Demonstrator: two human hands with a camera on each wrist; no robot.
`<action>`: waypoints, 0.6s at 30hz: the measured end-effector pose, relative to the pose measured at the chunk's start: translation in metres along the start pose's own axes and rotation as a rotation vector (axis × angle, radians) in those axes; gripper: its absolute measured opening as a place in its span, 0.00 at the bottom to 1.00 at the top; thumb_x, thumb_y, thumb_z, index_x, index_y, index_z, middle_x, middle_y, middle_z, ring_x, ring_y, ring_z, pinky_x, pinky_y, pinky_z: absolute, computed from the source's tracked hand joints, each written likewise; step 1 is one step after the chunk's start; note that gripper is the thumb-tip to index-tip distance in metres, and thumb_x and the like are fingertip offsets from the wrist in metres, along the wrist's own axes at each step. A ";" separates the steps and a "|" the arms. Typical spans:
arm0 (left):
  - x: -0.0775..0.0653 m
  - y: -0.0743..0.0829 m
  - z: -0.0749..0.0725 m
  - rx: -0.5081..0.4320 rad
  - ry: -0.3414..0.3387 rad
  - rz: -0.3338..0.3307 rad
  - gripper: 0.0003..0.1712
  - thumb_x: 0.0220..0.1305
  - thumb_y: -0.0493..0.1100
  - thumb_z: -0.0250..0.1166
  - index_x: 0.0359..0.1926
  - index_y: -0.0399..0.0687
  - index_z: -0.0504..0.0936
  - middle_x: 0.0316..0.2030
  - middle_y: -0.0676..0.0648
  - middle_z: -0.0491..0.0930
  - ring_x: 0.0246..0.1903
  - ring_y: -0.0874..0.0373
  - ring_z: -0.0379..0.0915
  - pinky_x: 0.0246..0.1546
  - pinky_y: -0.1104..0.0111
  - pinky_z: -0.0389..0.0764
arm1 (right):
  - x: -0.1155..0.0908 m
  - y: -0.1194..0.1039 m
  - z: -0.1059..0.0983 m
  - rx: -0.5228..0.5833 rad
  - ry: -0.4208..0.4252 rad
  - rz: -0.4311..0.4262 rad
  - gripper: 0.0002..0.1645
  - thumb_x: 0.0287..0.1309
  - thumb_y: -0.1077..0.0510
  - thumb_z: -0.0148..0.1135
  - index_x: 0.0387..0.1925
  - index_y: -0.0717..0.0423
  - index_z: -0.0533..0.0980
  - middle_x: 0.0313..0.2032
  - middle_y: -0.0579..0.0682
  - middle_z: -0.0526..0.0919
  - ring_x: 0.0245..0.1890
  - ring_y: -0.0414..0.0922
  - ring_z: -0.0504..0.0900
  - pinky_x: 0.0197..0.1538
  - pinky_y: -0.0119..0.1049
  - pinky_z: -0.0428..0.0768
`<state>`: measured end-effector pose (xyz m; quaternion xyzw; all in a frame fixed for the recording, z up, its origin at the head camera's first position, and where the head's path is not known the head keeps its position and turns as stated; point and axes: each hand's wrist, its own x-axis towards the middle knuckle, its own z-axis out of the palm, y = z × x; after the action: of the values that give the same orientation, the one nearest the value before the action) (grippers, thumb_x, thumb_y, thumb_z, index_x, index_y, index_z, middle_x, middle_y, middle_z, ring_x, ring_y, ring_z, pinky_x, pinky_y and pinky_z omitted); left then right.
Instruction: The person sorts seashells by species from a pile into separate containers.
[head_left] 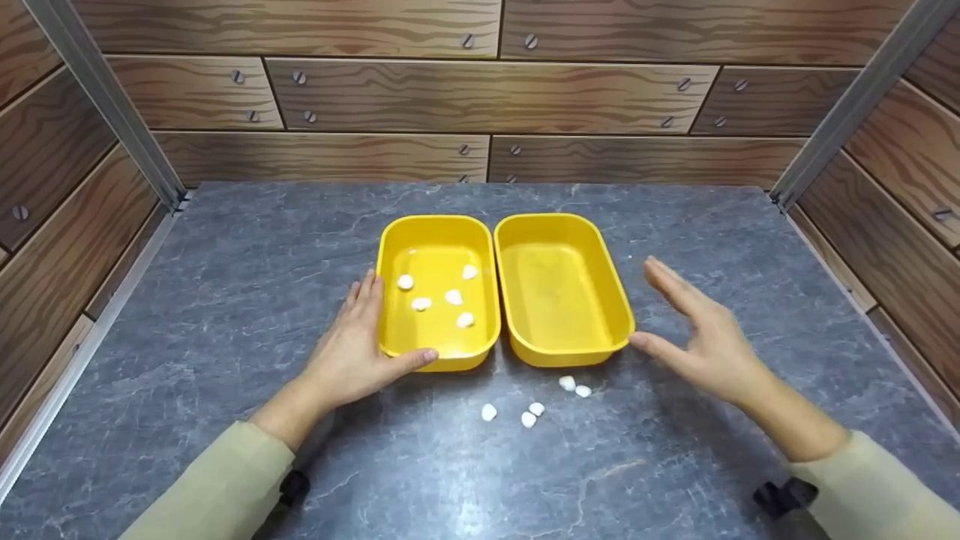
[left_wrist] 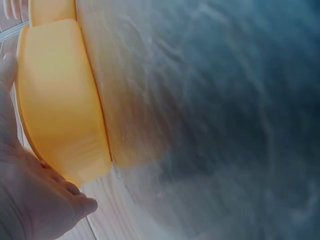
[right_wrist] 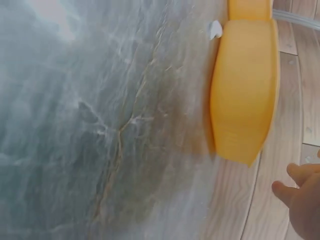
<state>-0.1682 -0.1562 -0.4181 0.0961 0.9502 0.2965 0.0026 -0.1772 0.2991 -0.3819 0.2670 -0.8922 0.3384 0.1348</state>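
Note:
The left yellow tray has several small white lumps on its floor. My left hand rests on it, straight fingers along its left outer side and thumb at the near rim. In the left wrist view, that hand lies beside the tray's outer wall. Close by on the right stands a second yellow tray with a bare floor. My right hand is spread at its right side, holding nothing; the thumb tip is near its corner, contact unclear. The right wrist view shows the fingers apart from the tray.
Several more white lumps lie on the grey marbled table in front of the trays. Wood-patterned walls with metal corner posts enclose the back and sides.

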 end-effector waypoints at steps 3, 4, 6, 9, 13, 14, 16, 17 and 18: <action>0.000 0.000 0.000 -0.005 -0.003 0.000 0.77 0.57 0.79 0.70 0.85 0.36 0.39 0.84 0.39 0.34 0.83 0.36 0.33 0.79 0.41 0.45 | -0.005 -0.006 0.000 0.062 0.079 -0.081 0.47 0.51 0.67 0.82 0.73 0.56 0.74 0.73 0.54 0.75 0.68 0.41 0.77 0.68 0.27 0.72; 0.000 0.001 0.000 -0.008 -0.003 0.002 0.77 0.57 0.79 0.69 0.85 0.36 0.39 0.84 0.39 0.34 0.83 0.36 0.33 0.79 0.41 0.45 | -0.007 -0.007 0.000 0.091 0.091 -0.103 0.44 0.49 0.69 0.82 0.70 0.59 0.77 0.69 0.56 0.79 0.66 0.40 0.79 0.67 0.27 0.74; 0.001 0.001 0.001 -0.011 -0.003 0.007 0.78 0.57 0.79 0.69 0.85 0.36 0.39 0.84 0.38 0.34 0.83 0.36 0.33 0.79 0.41 0.46 | -0.011 -0.011 0.004 0.157 0.095 -0.122 0.38 0.47 0.72 0.82 0.63 0.61 0.81 0.62 0.57 0.84 0.60 0.42 0.83 0.64 0.28 0.77; -0.001 0.001 0.000 -0.010 -0.006 0.010 0.78 0.57 0.80 0.69 0.84 0.35 0.39 0.84 0.37 0.34 0.82 0.36 0.33 0.79 0.41 0.46 | -0.019 -0.016 0.012 0.268 0.051 -0.096 0.31 0.48 0.74 0.80 0.56 0.61 0.84 0.53 0.57 0.88 0.54 0.45 0.86 0.61 0.30 0.80; -0.003 -0.001 -0.001 -0.009 -0.010 0.001 0.79 0.57 0.80 0.69 0.84 0.35 0.38 0.84 0.37 0.34 0.83 0.36 0.33 0.78 0.41 0.46 | -0.027 -0.020 0.025 0.348 -0.033 -0.038 0.23 0.53 0.71 0.79 0.52 0.58 0.87 0.49 0.54 0.90 0.50 0.45 0.87 0.58 0.30 0.82; -0.003 -0.001 -0.001 -0.010 -0.010 0.000 0.79 0.57 0.80 0.69 0.84 0.35 0.38 0.84 0.37 0.34 0.83 0.36 0.33 0.78 0.41 0.46 | -0.029 -0.020 0.028 0.357 -0.053 -0.019 0.21 0.54 0.70 0.79 0.51 0.57 0.87 0.48 0.53 0.90 0.50 0.45 0.87 0.57 0.30 0.82; -0.002 0.000 -0.001 -0.013 -0.012 -0.001 0.80 0.56 0.81 0.68 0.85 0.35 0.37 0.84 0.37 0.34 0.83 0.37 0.34 0.78 0.40 0.46 | -0.032 -0.019 0.031 0.365 -0.092 0.023 0.18 0.57 0.68 0.78 0.49 0.56 0.88 0.47 0.51 0.90 0.48 0.46 0.87 0.56 0.31 0.82; -0.002 0.000 -0.001 -0.014 -0.014 -0.001 0.80 0.55 0.82 0.68 0.85 0.36 0.37 0.84 0.37 0.34 0.83 0.37 0.34 0.78 0.40 0.47 | -0.033 -0.019 0.032 0.364 -0.112 0.047 0.17 0.58 0.66 0.78 0.49 0.55 0.88 0.47 0.51 0.90 0.48 0.46 0.87 0.55 0.31 0.83; -0.001 0.001 -0.001 -0.016 -0.014 0.002 0.81 0.55 0.83 0.67 0.85 0.36 0.37 0.84 0.37 0.34 0.83 0.37 0.34 0.78 0.40 0.47 | -0.034 -0.018 0.033 0.365 -0.132 0.071 0.16 0.59 0.65 0.78 0.49 0.55 0.88 0.46 0.50 0.90 0.47 0.46 0.87 0.55 0.32 0.83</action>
<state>-0.1669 -0.1561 -0.4170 0.0990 0.9476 0.3036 0.0100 -0.1414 0.2790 -0.4106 0.2769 -0.8320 0.4806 0.0132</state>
